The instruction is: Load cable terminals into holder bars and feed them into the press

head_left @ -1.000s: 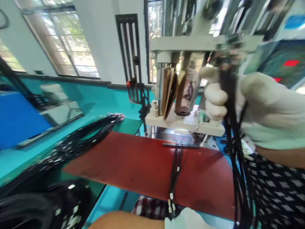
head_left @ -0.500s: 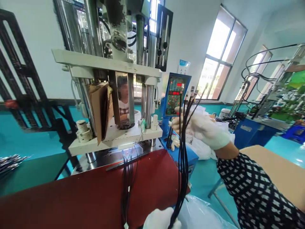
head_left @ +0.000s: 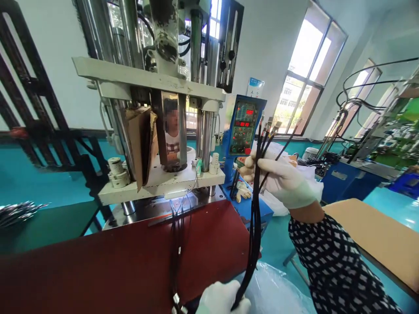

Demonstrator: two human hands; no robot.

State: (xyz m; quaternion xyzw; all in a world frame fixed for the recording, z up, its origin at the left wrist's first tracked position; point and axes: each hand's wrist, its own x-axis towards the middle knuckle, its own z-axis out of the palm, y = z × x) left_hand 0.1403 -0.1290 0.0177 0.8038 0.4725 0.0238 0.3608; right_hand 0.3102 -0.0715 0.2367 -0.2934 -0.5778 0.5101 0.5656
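A bundle of black cables stands nearly upright in front of me, its upper ends fanned out with small metal tips. At the bottom of the view my left hand, in a white glove, is closed around the lower part of the bundle. Higher up, my right hand, also gloved, pinches the cables just below their tips between thumb and fingers. One cable leans away to the right of the others. More thin black cables run from the press across the red tabletop, with small white pieces on them.
A press with white plates and steel columns stands ahead, holding a folded cardboard piece. Beside it is a blue control box with lit red digits. A clear plastic bag lies below right; a tan table is farther right.
My right hand has moved in to the cables and closed on their upper part; before, it was blurred beside them. The upper ends are gathered more tightly. My left hand keeps its hold.
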